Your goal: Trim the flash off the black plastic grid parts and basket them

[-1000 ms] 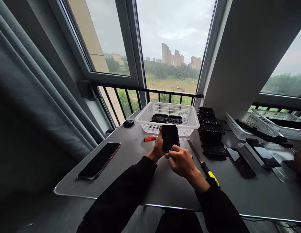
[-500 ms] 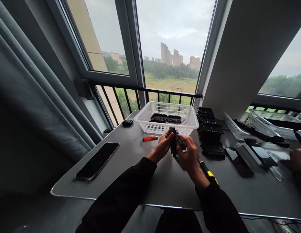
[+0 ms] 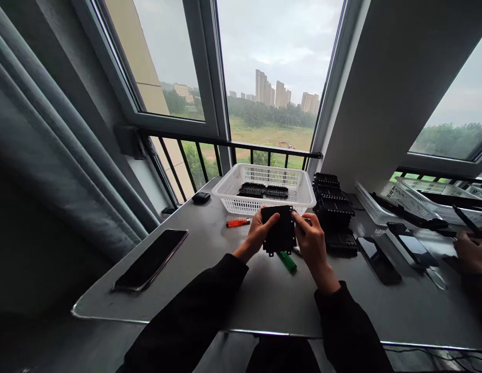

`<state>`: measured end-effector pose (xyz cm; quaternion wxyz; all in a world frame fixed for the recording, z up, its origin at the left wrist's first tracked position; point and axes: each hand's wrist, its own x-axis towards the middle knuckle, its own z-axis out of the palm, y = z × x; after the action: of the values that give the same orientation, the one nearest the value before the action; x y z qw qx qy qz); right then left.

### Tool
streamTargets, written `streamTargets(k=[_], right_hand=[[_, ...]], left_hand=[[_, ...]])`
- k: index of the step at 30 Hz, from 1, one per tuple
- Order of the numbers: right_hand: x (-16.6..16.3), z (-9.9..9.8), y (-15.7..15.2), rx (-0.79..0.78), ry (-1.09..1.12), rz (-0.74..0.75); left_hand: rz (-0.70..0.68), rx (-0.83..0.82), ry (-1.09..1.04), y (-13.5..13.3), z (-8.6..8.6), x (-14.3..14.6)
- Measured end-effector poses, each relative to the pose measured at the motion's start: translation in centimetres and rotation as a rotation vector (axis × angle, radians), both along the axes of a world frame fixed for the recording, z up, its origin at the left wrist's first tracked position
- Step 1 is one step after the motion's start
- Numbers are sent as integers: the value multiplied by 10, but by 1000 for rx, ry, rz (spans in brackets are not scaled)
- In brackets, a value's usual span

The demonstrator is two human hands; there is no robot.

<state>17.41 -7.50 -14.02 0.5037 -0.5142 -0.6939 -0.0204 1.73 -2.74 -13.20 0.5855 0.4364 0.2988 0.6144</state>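
Left hand (image 3: pixel 258 231): closed on the panel (image 3: pixel 281 239), thumb across its face
Right hand (image 3: pixel 313 239): half-curled at its right edge (grip: cannot tell)
Panel: between them, long axis up the view

Head-worn view, angled forward and down
The table (image 3: pixel 209 233) is viewed from close above; the window (image 3: pixel 279 62) is faced beyond.

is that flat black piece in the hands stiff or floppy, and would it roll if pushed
Probably stiff: the black piece shows no visible sag in the left hand. Its broad flat face suggests it would slide rather than roll on the table. The small tabs jutting from its lower edge might snag.
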Motion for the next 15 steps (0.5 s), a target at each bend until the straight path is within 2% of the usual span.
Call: streamTargets(k=[5,12,15], right_hand=[[1,2,1,4,-91,78],[0,2,-7,-39,-188,293],[-1,-2,-6,-17,-92,230]], left_hand=[[1,-33,-66,-1,6,-2],[13,-112,-164,10,7,-14],[30,-126,-157,17,3,-17]])
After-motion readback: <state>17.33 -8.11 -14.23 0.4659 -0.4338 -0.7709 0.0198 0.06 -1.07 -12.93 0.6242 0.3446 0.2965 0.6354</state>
